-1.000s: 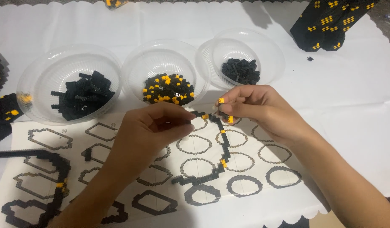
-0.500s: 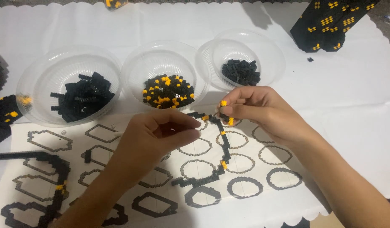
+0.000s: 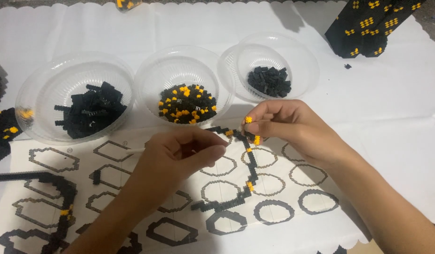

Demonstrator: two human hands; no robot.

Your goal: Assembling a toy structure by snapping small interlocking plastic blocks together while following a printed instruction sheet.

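Over the pattern sheet (image 3: 52,160), the right hand (image 3: 288,129) pinches the black-and-orange brick chain (image 3: 248,164) at its twelve-o'clock end; the left hand (image 3: 180,157) pinches closed at nine o'clock. Best to steady the chain and press gently.

clear glossy plastic bowls (image 3: 76,75), matt paper sheet (image 3: 293,221)

Hobby craft station, likely domestic. Tabletop under a white scallop-edged cover (image 3: 406,122). Three clear plastic bowls (image 3: 74,101) of tiny black and orange bricks from 10 to 1 o'clock. Printed outline sheet (image 3: 274,207) at 6 o'clock. Finished black-and-orange brick block (image 3: 368,26) at 2 o'clock.
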